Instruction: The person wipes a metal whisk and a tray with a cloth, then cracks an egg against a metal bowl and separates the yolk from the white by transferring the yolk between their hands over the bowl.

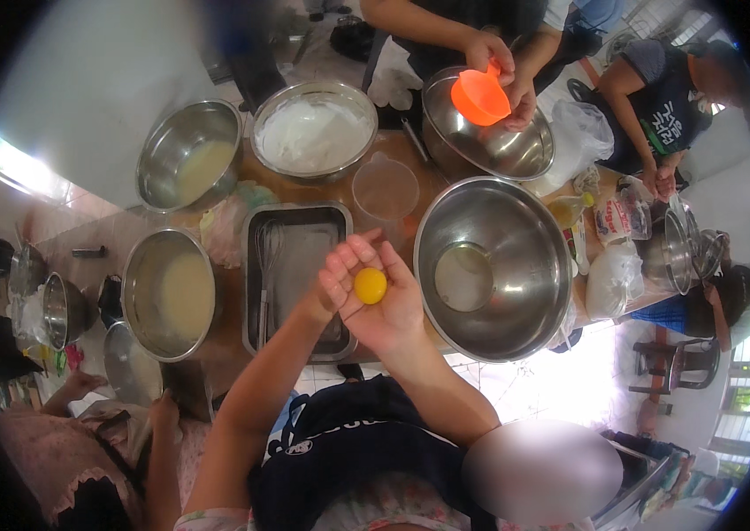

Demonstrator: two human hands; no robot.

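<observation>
A round yellow egg yolk [371, 286] rests in the cupped palm of my right hand [395, 311], its fingers curling up around the yolk's far side. My left hand [329, 295] lies against and partly beneath the right one, so most of its fingers are hidden. Both hands hover over the right side of a dark rectangular baking pan [304, 324], which holds a wire whisk [271, 257]. Just right of my hands stands a large steel mixing bowl [525, 257] with a round pale patch, seemingly liquid, at its bottom.
Steel bowls of pale batter [182, 296] stand left; a bowl of white foam [315, 133] is at the back. Across the table, a person holds an orange measuring cup [481, 96] over another bowl [446, 142]. Bagged ingredients [616, 279] sit right. Someone handles a bowl [132, 363] at lower left.
</observation>
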